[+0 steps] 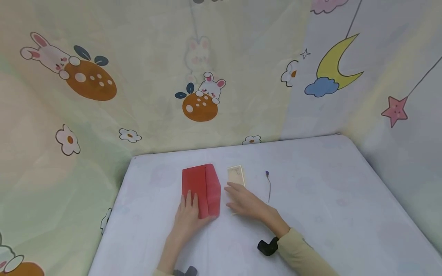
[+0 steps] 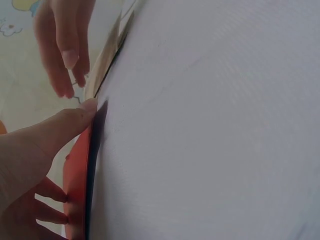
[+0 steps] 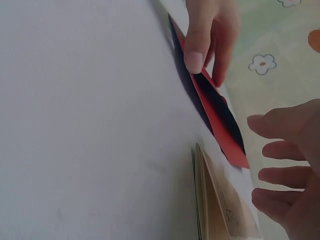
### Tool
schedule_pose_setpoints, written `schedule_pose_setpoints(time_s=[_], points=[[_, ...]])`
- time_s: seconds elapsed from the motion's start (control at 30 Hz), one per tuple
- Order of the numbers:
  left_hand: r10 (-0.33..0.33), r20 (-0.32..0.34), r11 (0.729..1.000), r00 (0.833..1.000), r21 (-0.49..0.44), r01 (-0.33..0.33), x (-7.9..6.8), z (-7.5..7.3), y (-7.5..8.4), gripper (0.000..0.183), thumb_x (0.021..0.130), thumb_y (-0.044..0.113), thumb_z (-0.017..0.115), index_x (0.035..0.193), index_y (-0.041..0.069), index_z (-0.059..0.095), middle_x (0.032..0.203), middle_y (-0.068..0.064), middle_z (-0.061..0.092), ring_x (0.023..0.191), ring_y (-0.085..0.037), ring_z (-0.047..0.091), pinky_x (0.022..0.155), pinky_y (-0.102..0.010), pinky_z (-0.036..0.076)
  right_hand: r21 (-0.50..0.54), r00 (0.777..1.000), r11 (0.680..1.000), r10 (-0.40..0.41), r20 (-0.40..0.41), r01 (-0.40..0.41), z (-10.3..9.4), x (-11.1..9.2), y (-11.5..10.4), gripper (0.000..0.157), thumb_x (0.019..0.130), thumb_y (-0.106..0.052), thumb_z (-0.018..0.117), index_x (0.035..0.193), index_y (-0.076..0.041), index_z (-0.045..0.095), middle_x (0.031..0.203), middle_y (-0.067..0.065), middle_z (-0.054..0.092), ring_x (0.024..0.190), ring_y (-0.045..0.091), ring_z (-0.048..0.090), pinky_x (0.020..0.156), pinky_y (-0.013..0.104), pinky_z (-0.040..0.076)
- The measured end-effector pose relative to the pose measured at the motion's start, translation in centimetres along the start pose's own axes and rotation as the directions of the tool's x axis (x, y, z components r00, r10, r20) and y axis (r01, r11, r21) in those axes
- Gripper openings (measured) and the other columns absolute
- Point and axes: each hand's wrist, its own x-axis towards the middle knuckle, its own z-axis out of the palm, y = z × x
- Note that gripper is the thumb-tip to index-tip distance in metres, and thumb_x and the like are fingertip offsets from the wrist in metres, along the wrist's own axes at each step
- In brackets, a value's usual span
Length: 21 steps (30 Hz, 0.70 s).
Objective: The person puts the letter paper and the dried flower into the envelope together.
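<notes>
Step in hand looks like steadying: your left hand [image 1: 188, 214] rests spread-fingered on the red envelope [image 1: 195, 178], smooth paper with an angled flap, no grasp. Your right hand [image 1: 248, 203], fingers loose and holding nothing, hangs by the cream folded card [image 1: 236, 175], right of the envelope. Next probably calls for a light pinch; its stiff-looking layers gape. Thin-stemmed purple flower [image 1: 267, 174] lies farther right.

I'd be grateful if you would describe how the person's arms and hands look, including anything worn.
The left hand and right hand are bare, without gloves. The right arm wears a long beige sleeve, with a rounded black device at its cuff. At the left wrist, a beige cuff and a dark grey device show only partly.
</notes>
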Motion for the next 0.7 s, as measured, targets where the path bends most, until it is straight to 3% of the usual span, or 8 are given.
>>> schedule_pose_setpoints(time_s=[0.13, 0.53, 0.7], points=[[0.011, -0.015, 1.0, 1.0, -0.004, -0.012, 0.0, 0.0, -0.2, 0.106, 0.075, 0.053, 0.086, 0.154, -0.001, 0.041, 0.16, -0.026, 0.036, 0.145, -0.054, 0.033, 0.103, -0.059, 0.052, -0.022, 0.999, 1.0, 0.001, 0.047, 0.0, 0.7, 0.8, -0.7, 0.055, 0.098, -0.018, 0.069, 0.149, -0.004, 0.051, 0.157, 0.018, 0.046, 0.145, 0.036, 0.045, 0.112, 0.049, 0.047], [0.022, -0.021, 1.0, 1.0, 0.0, -0.022, 0.1, 0.2, -0.3, 0.108, 0.075, 0.057, 0.084, 0.155, -0.001, 0.041, 0.162, -0.026, 0.035, 0.147, -0.054, 0.031, 0.106, -0.059, 0.05, -0.111, 0.996, 0.991, -0.076, 0.043, 0.081, 2.1, 2.2, -1.2, 0.05, 0.095, -0.015, 0.073, 0.141, 0.0, 0.058, 0.15, 0.019, 0.052, 0.139, 0.033, 0.05, 0.11, 0.044, 0.05], [0.006, -0.004, 1.0, 1.0, -0.006, -0.006, 0.1, 0.2, -0.4, 0.106, 0.077, 0.059, 0.083, 0.157, 0.006, 0.04, 0.164, -0.025, 0.031, 0.149, -0.053, 0.027, 0.108, -0.06, 0.047, -0.145, 0.995, 0.985, -0.083, 0.05, 0.089, 2.6, 2.7, -1.5, 0.049, 0.095, -0.016, 0.073, 0.14, -0.003, 0.06, 0.152, 0.017, 0.05, 0.141, 0.031, 0.049, 0.109, 0.041, 0.051]])
